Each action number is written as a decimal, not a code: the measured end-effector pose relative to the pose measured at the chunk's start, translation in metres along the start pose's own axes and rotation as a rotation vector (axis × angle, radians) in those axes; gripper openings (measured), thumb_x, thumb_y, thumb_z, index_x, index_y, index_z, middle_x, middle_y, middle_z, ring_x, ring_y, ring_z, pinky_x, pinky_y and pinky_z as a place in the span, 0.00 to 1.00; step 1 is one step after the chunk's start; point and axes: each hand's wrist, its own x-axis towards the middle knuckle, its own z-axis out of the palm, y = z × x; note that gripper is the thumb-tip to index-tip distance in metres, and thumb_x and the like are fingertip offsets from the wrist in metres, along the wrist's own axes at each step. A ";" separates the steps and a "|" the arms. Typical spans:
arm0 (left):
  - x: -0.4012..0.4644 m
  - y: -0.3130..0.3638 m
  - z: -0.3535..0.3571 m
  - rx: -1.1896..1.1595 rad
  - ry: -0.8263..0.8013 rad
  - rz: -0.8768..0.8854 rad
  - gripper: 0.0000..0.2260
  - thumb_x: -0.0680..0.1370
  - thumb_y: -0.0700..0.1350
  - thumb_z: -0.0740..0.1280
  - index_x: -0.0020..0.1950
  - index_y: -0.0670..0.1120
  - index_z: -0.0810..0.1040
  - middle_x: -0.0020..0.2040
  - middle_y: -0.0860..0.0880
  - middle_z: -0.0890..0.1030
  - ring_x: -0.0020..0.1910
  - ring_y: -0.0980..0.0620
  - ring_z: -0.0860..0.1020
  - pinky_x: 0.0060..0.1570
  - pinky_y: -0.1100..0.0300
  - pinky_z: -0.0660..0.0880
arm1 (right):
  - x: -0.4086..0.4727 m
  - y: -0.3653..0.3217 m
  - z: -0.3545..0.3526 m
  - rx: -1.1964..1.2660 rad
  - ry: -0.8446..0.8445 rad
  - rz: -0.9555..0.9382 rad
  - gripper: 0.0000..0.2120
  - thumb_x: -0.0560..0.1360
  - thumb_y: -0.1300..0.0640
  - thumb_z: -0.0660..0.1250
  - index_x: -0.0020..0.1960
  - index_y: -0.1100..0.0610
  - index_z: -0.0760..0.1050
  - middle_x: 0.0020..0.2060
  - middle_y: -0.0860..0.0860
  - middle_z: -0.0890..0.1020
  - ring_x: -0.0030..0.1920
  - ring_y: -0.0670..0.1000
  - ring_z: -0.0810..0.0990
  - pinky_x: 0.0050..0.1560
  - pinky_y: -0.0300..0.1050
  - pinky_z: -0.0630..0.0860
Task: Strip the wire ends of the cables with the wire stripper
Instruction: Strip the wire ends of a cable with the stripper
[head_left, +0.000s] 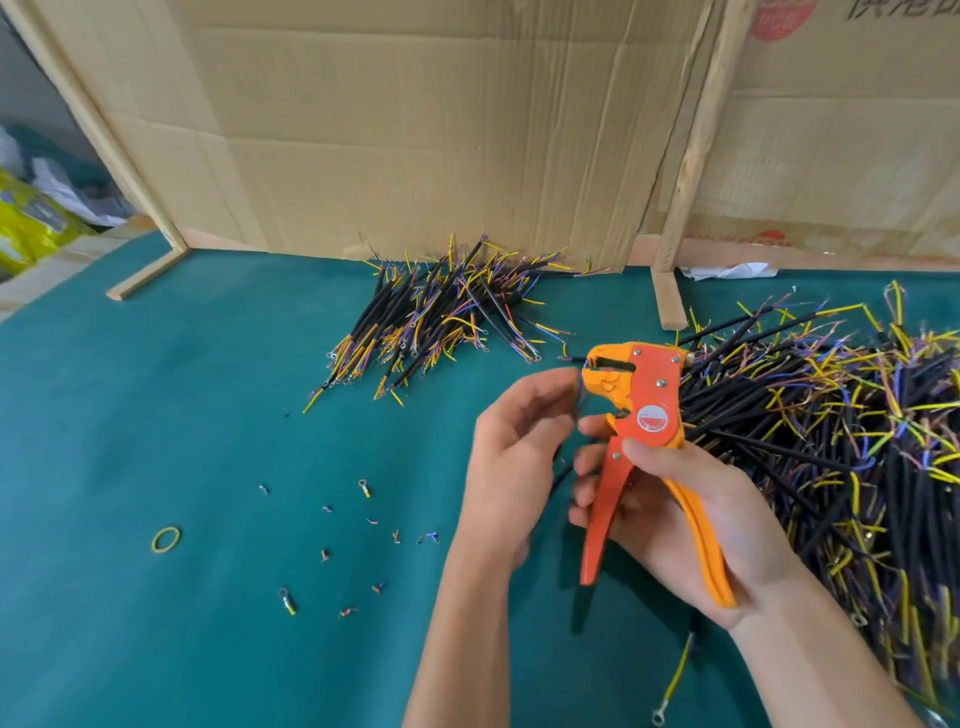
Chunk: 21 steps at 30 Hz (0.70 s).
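My right hand (691, 525) grips the orange wire stripper (641, 421) by its two handles, jaws pointing up and left. My left hand (511, 457) pinches a thin blue wire of a black cable (563, 470) right at the stripper's jaws; most of that cable is hidden between my hands. A big heap of black cables (841, 431) with yellow, blue and brown wires lies to the right. A smaller pile of cables (436, 317) lies farther back at the middle.
The table has a green mat (156, 415). Cut wire scraps and ring terminals (363, 530) are scattered at front left, beside a yellow rubber band (166, 539). A yellow-green wire with ring terminal (675, 680) lies near the front. Cardboard panels (415, 130) and wooden posts (691, 171) close off the back.
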 end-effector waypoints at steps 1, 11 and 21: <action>-0.002 0.002 0.004 -0.155 -0.067 -0.060 0.16 0.80 0.31 0.57 0.64 0.40 0.76 0.44 0.46 0.80 0.30 0.52 0.72 0.25 0.61 0.69 | 0.000 0.001 0.001 0.009 -0.007 -0.006 0.27 0.62 0.58 0.83 0.58 0.65 0.81 0.46 0.65 0.82 0.40 0.62 0.82 0.44 0.56 0.82; 0.010 0.008 -0.023 0.621 0.386 0.064 0.10 0.79 0.41 0.66 0.59 0.49 0.80 0.50 0.51 0.83 0.49 0.54 0.80 0.52 0.55 0.75 | 0.010 0.014 0.009 -0.020 0.142 0.022 0.24 0.67 0.64 0.72 0.63 0.66 0.78 0.65 0.62 0.80 0.57 0.67 0.83 0.49 0.58 0.83; 0.089 0.019 -0.117 1.485 0.416 -0.002 0.09 0.78 0.43 0.66 0.57 0.42 0.79 0.57 0.41 0.77 0.59 0.37 0.76 0.52 0.45 0.75 | 0.014 0.020 0.010 -0.029 0.202 0.019 0.21 0.72 0.69 0.68 0.65 0.64 0.76 0.66 0.56 0.80 0.58 0.65 0.84 0.55 0.61 0.81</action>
